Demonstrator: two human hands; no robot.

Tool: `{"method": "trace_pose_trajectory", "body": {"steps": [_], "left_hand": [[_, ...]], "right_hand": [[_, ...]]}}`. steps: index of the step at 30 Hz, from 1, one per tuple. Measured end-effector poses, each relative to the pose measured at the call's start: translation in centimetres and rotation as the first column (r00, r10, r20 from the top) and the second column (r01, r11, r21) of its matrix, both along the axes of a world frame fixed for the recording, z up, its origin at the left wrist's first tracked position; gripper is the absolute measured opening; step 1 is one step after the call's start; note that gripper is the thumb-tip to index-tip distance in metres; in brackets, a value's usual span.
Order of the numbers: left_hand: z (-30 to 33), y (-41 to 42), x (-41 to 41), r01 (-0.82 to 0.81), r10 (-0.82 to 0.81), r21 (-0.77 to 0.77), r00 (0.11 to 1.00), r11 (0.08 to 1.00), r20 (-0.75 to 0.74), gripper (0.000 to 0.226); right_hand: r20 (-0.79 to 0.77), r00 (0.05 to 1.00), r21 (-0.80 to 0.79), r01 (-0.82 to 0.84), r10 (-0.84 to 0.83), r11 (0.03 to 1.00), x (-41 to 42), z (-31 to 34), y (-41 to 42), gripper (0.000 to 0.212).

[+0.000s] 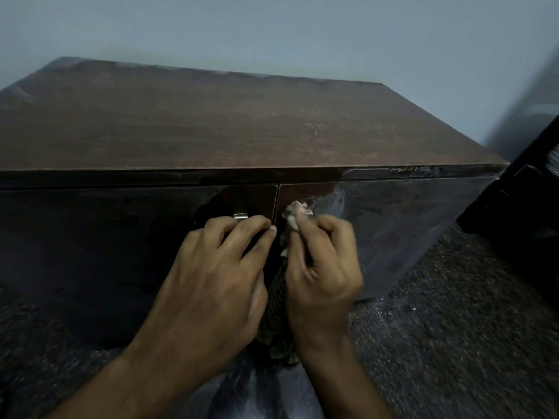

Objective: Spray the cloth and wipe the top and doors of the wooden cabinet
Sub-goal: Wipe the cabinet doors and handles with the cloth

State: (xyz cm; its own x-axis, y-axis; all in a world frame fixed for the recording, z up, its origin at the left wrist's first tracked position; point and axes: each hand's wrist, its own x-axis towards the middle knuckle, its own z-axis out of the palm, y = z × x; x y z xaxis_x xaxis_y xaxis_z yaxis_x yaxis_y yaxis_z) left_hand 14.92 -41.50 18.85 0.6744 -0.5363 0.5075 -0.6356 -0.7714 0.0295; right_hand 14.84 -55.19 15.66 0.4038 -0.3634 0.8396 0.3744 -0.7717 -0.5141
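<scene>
Location type: domestic interior, most likely a room in a home. Indicators: a low wooden cabinet [242, 128] with a worn brown top and two dark glossy doors stands with its rear edge against a plain painted pale blue-grey wall [302, 31], on a dark speckled stone-chip floor [453, 313]. A black furniture frame [520, 189] stands just beside the cabinet's right edge.

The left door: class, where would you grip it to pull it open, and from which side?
Grip the metal handle near the left door's inner edge, reaching from the front. It juts out by the centre seam; the left hand rests there already.
</scene>
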Motion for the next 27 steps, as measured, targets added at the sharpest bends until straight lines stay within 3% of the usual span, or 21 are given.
{"method": "trace_pose_trajectory", "body": {"steps": [4, 9, 14, 21, 27], "left_hand": [[-0.3, -0.1, -0.3, -0.021, 0.022, -0.013, 0.997, 1.0, 0.074, 0.057], [-0.6, -0.3, -0.6, -0.073, 0.066, 0.065, 0.993, 0.995, 0.103, 0.066], [-0.8, -0.8, -0.8, -0.052, 0.046, 0.043, 0.991, 0.998, 0.125, 0.067], [-1.3, -0.6, -1.0, 0.028, -0.032, 0.055, 0.996, 0.998, 0.078, 0.066], [-1.1, -0.7, -0.7, 0.07, -0.071, 0.031, 0.997, 0.997, 0.038, 0.067]], "right_hand": [[-0.009, 1.0, -0.06, 0.03, -0.03, 0.998, 0.4, 0.8, 0.0, 0.016], [-0.006, 0.995, 0.156, 0.1, -0.1, 0.983, 0.4, 0.9, -1.2, 0.012], [0.009, 1.0, 0.072, -0.003, 0.002, 0.997, 0.4, 1.3, -0.5, 0.013], [0.005, 0.992, 0.406, 0.116, -0.13, 0.906, 0.6, 0.8, -2.1, 0.003], [0.117, 0.989, 0.15, 0.07, -0.088, 0.986, 1.5, 2.7, -2.5, 0.014]]}}
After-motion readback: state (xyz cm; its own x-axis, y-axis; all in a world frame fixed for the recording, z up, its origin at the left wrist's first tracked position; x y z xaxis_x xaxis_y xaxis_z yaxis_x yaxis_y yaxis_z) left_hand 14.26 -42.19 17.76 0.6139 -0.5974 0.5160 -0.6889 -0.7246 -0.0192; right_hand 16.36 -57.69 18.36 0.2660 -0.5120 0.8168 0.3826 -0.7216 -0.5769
